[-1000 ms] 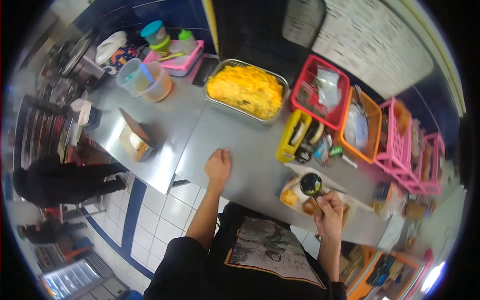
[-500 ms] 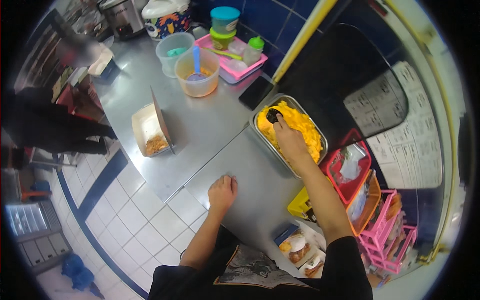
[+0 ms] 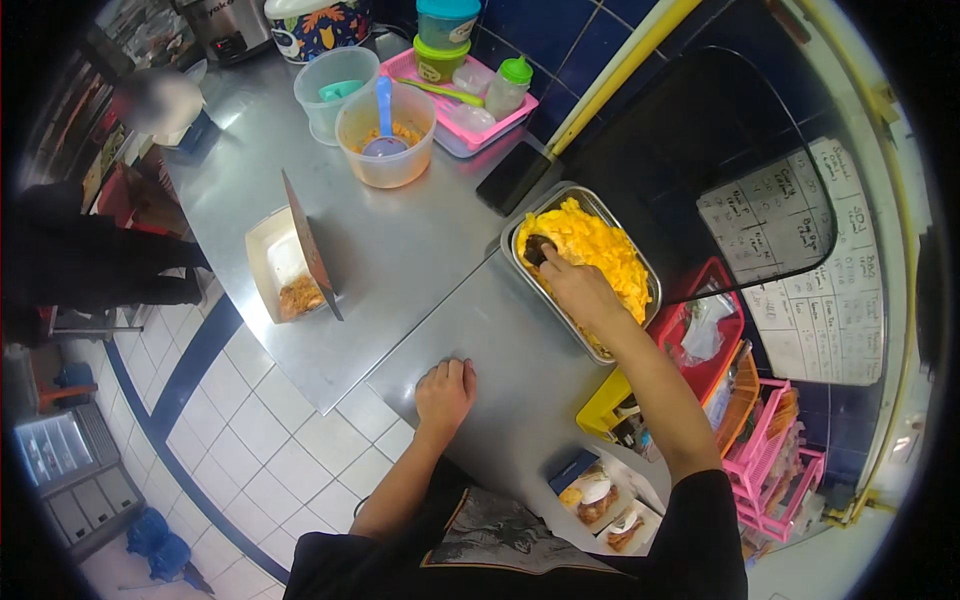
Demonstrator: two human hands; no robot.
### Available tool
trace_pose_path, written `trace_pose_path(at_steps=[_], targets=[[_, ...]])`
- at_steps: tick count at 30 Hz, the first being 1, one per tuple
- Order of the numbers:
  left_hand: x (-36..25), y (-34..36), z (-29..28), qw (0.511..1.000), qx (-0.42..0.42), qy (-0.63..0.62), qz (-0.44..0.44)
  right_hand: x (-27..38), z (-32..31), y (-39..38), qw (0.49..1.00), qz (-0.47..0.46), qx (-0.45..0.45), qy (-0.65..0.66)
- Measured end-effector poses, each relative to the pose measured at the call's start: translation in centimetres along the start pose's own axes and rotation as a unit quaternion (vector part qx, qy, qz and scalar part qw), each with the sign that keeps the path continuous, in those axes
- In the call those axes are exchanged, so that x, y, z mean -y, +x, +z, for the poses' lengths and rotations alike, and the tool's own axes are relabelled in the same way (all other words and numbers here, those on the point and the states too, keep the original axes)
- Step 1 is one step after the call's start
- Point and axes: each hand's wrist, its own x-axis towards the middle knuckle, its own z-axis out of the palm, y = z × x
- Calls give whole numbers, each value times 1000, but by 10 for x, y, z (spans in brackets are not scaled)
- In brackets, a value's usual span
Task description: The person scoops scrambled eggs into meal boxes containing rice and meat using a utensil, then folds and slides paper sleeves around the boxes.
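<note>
My right hand [image 3: 575, 290] grips a black scoop [image 3: 538, 250], its head down in yellow, scrambled-egg-like food inside a metal pan [image 3: 655, 290]. My left hand [image 3: 445, 395] rests with curled fingers on the steel counter [image 3: 440, 340], below and left of the pan. An open cardboard box [image 3: 258, 265] with browned food in its lower end stands on the left of the counter. By my body at lower right, food boxes [image 3: 640, 470], partly behind my right arm, hold browned pieces and something white.
Plastic tubs [image 3: 385, 160] with ladles, a pink tray [image 3: 470, 120] and a phone [image 3: 510, 175] line the back. Red [image 3: 725, 330], orange and pink baskets [image 3: 760, 460] crowd the right, beside a yellow holder. A person in dark clothes [image 3: 90, 260] stands at left.
My right hand has moved from the food boxes at lower right up to the metal pan, carrying the scoop into the yellow food. The view has turned; my left hand stays on the counter.
</note>
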Motion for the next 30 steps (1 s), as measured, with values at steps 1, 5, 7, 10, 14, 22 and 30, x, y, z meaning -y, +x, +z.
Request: trace_pose_path(at_steps=[1,5,7,10,14,22,30], targets=[[1,-1,0,1000,4,2,0,-2,1,0,1000,-25,8,4],[1,-2,-2,1000,-3,0,7,-7,-8,-3,995,-66,73,-10],[2,-3,0,1000,5,-8,2,-15,-7,-19,996,-62,55,32],[3,-4,1,1000,1,-6,0,-27,-8,-39,989,-40,46,131],[3,-3,1,1000,2,-17,-3,-46,-3,-75,964,38,52,259],[5,-3,2,1000,3,-12,10,-50,26,-135,728,343,11,593],[3,-6,4,1000,20,-12,4,-23,24,-138,726,411,-78,545]])
